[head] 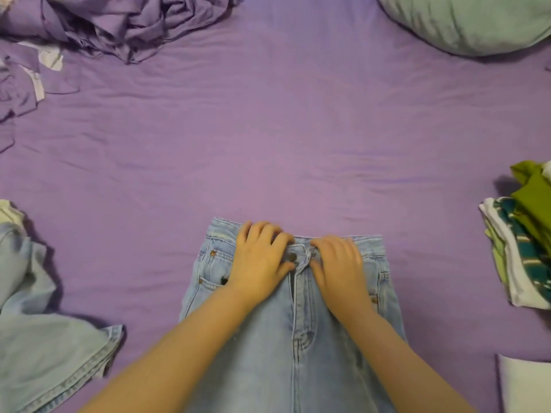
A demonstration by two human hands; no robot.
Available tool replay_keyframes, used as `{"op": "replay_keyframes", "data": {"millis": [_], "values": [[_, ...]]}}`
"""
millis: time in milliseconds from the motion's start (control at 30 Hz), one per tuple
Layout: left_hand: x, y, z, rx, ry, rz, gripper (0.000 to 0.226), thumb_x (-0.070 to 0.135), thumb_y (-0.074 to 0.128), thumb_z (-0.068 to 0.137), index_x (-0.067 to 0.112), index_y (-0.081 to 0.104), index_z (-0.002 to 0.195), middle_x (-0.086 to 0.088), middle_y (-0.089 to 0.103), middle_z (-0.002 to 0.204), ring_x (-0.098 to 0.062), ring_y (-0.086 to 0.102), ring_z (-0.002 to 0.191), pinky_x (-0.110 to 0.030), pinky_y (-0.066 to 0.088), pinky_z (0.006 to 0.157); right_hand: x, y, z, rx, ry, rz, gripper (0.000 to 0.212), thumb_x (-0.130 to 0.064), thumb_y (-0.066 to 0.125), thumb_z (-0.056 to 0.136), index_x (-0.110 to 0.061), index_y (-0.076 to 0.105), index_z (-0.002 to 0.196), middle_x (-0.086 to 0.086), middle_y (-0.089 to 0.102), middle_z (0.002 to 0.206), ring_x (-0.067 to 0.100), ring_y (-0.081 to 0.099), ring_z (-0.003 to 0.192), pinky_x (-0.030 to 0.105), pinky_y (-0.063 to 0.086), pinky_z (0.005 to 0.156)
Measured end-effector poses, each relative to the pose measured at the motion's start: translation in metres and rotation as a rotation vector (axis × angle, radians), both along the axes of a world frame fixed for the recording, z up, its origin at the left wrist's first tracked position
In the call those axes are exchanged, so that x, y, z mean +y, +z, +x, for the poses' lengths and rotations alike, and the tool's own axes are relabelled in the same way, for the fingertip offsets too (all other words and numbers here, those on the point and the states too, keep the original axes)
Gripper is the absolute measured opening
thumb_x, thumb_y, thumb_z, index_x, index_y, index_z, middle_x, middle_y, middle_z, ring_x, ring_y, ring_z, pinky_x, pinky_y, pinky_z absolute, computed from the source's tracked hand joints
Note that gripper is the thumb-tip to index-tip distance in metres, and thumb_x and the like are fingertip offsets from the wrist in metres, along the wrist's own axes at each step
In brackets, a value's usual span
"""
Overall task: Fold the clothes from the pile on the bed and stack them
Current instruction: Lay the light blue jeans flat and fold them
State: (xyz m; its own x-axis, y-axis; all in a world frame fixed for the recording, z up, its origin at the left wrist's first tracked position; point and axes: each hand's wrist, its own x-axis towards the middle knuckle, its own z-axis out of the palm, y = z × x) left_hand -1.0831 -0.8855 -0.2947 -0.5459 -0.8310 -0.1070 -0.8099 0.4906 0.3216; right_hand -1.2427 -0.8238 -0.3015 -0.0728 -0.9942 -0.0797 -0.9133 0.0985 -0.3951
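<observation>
Jeans [268, 353] lay flat; left hand [259, 263] and right hand [340, 269] pinched waistband at button [291, 257]. Likely fastening; folding would follow.

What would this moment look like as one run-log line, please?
jeans: flat on bed | left hand: at waist button | right hand: at waistband | fold: not started

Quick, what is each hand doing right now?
Left hand: fingers curled, pinching the jeans waistband by the button.
Right hand: fingers curled, pinching the waistband on the other side of the fly.
</observation>
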Motion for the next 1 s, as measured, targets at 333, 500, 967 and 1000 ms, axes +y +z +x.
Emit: {"op": "replay_keyframes", "data": {"millis": [333,500,967,1000], "values": [[0.067,0.013,0.029,0.156,-0.100,0.419,0.015,0.026,0.061,0.089,0.020,0.071,0.098,-0.002,0.062,0.096,-0.020,0.057,0.095,-0.026,0.038,0.082,0.088,0.010,0.038,-0.235,-0.090,-0.198,0.029,-0.016,0.056,0.088,-0.004,0.065,0.113,0.010,0.060,0.125,0.024,0.044,0.128,0.048,0.034,0.102],[0.097,-0.001,0.030,0.134,-0.045,0.448,0.024,0.032,0.058,0.091,0.028,0.067,0.113,0.004,0.059,0.105,-0.013,0.055,0.099,-0.029,0.041,0.086,0.124,-0.005,0.049,0.044,-0.012,0.123,0.061,-0.047,0.038,0.087,-0.009,0.056,0.131,0.007,0.051,0.139,0.026,0.037,0.134,0.038,0.018,0.110],[0.106,0.001,0.017,0.240,0.181,0.447,0.008,0.026,0.068,0.084,0.028,0.070,0.091,0.012,0.045,0.089,-0.009,0.048,0.089,-0.032,0.038,0.084,0.128,-0.006,0.048,0.072,-0.042,0.208,0.061,-0.048,0.010,0.100,-0.015,0.037,0.143,0.009,0.039,0.147,0.020,0.025,0.137,0.038,0.011,0.112],[0.105,0.001,0.017,0.289,0.216,0.472,0.007,0.022,0.070,0.082,0.024,0.071,0.089,0.010,0.045,0.088,-0.010,0.047,0.087,-0.032,0.040,0.084,0.127,-0.006,0.049,0.074,-0.046,0.185,0.058,-0.048,0.010,0.101,-0.016,0.032,0.144,0.010,0.035,0.148,0.020,0.025,0.138,0.039,0.012,0.112]]}}
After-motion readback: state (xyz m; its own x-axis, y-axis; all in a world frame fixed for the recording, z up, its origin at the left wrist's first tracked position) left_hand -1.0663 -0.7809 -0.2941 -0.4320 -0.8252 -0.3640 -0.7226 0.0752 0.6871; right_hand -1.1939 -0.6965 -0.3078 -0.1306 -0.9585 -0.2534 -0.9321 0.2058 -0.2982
